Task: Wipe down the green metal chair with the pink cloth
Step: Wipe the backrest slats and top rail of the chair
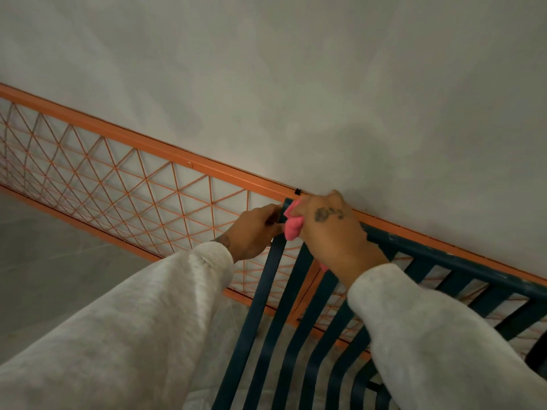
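The dark green metal chair fills the lower right, its slatted back running from a top rail down toward me. My right hand grips the bunched pink cloth against the left end of the top rail. A bit of the cloth also shows under that wrist. My left hand curls round the chair's top left corner just beside the cloth. Both arms wear pale grey sleeves.
An orange metal frame with a wire lattice runs along the white wall right behind the chair. Grey floor shows at the left below the lattice.
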### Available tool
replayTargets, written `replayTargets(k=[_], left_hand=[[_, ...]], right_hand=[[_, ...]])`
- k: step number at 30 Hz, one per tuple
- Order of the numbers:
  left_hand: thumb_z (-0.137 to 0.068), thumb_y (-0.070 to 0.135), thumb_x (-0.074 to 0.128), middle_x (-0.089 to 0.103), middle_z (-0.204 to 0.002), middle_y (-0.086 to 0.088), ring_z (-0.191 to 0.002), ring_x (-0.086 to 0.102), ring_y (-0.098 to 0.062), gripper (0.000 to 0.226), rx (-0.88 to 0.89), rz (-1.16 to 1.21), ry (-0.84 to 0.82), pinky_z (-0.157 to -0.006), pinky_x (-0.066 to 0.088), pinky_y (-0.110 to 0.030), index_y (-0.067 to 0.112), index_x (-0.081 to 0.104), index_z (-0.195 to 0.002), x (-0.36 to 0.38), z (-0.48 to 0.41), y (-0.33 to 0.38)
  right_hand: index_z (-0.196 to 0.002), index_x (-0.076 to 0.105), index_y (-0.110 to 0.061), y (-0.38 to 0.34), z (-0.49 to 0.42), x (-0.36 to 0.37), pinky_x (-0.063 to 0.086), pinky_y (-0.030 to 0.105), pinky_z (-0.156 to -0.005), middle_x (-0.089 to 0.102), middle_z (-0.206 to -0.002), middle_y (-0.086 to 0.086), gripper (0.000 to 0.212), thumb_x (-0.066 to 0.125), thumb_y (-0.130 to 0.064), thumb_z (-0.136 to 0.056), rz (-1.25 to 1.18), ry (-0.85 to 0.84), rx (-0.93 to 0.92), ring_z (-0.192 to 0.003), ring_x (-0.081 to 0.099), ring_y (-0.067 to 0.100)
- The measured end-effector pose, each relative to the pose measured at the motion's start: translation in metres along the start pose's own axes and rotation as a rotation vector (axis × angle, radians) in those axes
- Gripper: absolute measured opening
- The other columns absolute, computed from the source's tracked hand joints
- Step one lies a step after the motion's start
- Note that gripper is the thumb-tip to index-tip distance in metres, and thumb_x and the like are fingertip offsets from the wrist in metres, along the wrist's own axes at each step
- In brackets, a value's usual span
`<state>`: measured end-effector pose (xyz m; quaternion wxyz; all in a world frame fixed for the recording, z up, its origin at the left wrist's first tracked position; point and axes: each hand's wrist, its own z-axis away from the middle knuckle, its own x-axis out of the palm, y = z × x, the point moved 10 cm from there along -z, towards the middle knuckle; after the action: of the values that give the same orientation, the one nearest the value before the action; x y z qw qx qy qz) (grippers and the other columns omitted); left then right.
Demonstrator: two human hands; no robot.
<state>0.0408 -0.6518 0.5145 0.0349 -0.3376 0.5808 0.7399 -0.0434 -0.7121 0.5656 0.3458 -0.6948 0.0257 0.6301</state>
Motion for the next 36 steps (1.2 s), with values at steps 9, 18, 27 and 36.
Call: replayTargets(k=[9,18,27,36], left_hand=[[-0.097,0.021,0.053,0.065,-0.122,-0.003,-0.109,0.063,-0.02,0.036,0.015,0.026,-0.008,-0.095,0.052,-0.036,0.021,0.051,-0.132,0.002,0.0,0.0],[-0.098,0.023,0.047,0.069,-0.106,-0.008,-0.094,0.067,-0.025,0.023,0.014,-0.028,-0.014,-0.083,0.059,-0.043,0.015,0.058,-0.116,-0.003,0.001,-0.002],[-0.097,0.025,0.053,0.067,-0.113,-0.004,-0.1,0.065,-0.022,0.03,0.046,-0.035,-0.007,-0.088,0.056,-0.038,0.02,0.054,-0.126,-0.001,0.001,0.001],[-0.096,0.008,0.05,0.067,-0.113,-0.007,-0.097,0.066,-0.026,0.031,0.077,-0.136,0.007,-0.077,0.057,-0.033,0.012,0.054,-0.126,-0.003,0.005,0.004]], right_hand=[[-0.064,0.071,-0.032,0.009,0.023,-0.027,0.039,0.036,-0.104,0.062,-0.099,-0.027,0.036,0.046,-0.029,-0.09,0.058,0.001,-0.053,-0.096,0.047,-0.006],[-0.098,0.073,-0.028,-0.031,0.004,-0.006,0.044,0.037,-0.096,0.056,-0.112,-0.011,0.019,0.068,-0.014,-0.086,0.191,0.032,-0.085,-0.108,0.043,0.016],[-0.08,0.073,-0.035,-0.011,0.013,-0.015,0.043,0.042,-0.096,0.062,-0.118,-0.015,0.019,0.059,-0.024,-0.085,0.097,-0.024,0.029,-0.11,0.048,0.019],[-0.12,0.068,-0.028,-0.018,0.02,-0.006,0.042,0.042,-0.106,0.061,-0.126,0.003,0.036,0.056,-0.007,-0.093,-0.026,0.081,0.023,-0.125,0.052,0.029]])
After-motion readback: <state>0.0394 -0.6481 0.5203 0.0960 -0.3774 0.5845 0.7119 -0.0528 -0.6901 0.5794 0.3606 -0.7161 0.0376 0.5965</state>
